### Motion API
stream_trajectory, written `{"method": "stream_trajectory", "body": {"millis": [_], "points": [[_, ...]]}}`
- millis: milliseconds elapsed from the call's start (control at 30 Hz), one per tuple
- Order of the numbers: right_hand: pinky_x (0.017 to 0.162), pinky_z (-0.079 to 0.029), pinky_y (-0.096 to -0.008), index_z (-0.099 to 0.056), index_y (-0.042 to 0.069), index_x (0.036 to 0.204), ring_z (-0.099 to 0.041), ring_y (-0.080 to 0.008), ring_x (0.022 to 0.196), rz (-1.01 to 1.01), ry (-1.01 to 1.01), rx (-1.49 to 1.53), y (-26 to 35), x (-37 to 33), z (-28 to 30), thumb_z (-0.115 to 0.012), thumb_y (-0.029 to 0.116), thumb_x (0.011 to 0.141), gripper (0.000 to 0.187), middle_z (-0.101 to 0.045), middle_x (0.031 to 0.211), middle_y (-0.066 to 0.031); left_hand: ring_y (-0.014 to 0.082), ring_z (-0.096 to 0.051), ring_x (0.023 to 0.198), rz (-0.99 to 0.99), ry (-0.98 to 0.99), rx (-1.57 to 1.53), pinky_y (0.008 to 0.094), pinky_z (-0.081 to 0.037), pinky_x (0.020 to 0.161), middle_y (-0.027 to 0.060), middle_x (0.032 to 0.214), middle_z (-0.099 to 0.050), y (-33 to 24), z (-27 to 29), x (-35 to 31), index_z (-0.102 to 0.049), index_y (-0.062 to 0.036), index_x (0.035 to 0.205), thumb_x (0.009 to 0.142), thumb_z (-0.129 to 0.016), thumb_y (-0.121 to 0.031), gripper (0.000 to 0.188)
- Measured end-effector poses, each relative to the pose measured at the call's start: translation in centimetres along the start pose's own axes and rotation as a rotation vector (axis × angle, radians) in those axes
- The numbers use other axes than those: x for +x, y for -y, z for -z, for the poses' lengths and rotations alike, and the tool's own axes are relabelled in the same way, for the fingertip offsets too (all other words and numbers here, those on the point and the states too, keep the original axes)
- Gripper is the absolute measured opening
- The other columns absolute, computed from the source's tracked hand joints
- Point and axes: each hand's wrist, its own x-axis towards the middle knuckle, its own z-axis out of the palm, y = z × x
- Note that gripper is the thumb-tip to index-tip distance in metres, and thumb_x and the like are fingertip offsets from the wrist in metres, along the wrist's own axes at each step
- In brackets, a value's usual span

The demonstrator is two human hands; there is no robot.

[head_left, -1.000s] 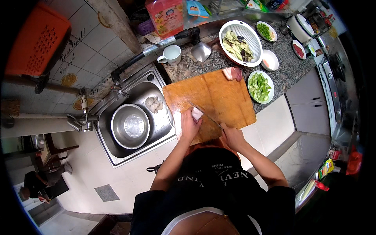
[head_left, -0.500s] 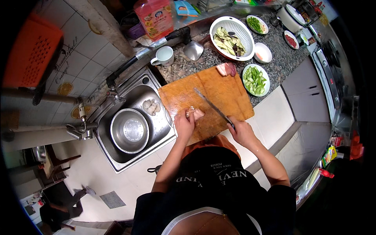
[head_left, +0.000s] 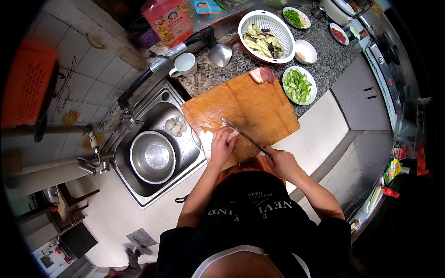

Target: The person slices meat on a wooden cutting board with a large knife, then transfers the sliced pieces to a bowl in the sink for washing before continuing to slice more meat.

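A wooden cutting board [head_left: 259, 113] lies on the counter in front of me. My left hand [head_left: 222, 146] is closed over a small piece of pale pink meat [head_left: 234, 133] near the board's left front edge, its fingers covering part of it. In my right hand [head_left: 282, 163] I grip the handle of a kitchen knife [head_left: 248, 137]. The blade slants up and left over the board, right beside the meat and my left fingertips. A larger chunk of meat [head_left: 262, 74] rests at the board's far edge.
Left of the board is a steel sink [head_left: 191, 160] holding a metal basin [head_left: 153, 157] and a pale lump [head_left: 175, 126]. Behind stand a mug [head_left: 184, 65], a spatula [head_left: 219, 55], a colander [head_left: 288, 39] of sliced eggplant and a plate of green peppers [head_left: 297, 85].
The knife has moved left and nearer to me, up against the held meat. My right hand came slightly closer. A person at the lower left has walked toward the bottom edge.
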Motion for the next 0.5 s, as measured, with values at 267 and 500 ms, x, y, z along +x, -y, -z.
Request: {"method": "stream_trajectory", "body": {"millis": [267, 500], "points": [[0.059, -0.047, -0.0485, -0.046, 0.003, 0.104, -0.060, -0.0396, 0.068, -0.029, 0.132, -0.170, -0.6, -0.5, 1.2, -0.042, 0.016, 0.088, 0.021, -0.060, 0.070, -0.0210, 0.0298, -0.053, 0.088, 0.013, 0.008, 0.030, 0.0359, -0.046, 0.075, 0.0101, 0.096, -0.057, 0.5, -0.8, -0.3, -0.060, -0.0037, 0.088, 0.068, -0.069, -0.002, 0.023], [0.057, -0.047, -0.0472, -0.045, 0.000, 0.102, -0.060, -0.0396, 0.066, -0.008, 0.155, -0.185, 0.1, 1.7, 0.8, -0.045, 0.009, 0.081, 0.023, -0.060, 0.066, -0.0213, 0.0331, -0.055, 0.083, 0.011, 0.011, -0.005, 0.0376, -0.046, 0.072, 0.0135, 0.089, -0.057, 0.6, -0.9, -0.4, -0.058, -0.0020, 0.085, 0.069, -0.067, -0.002, 0.018]]}}
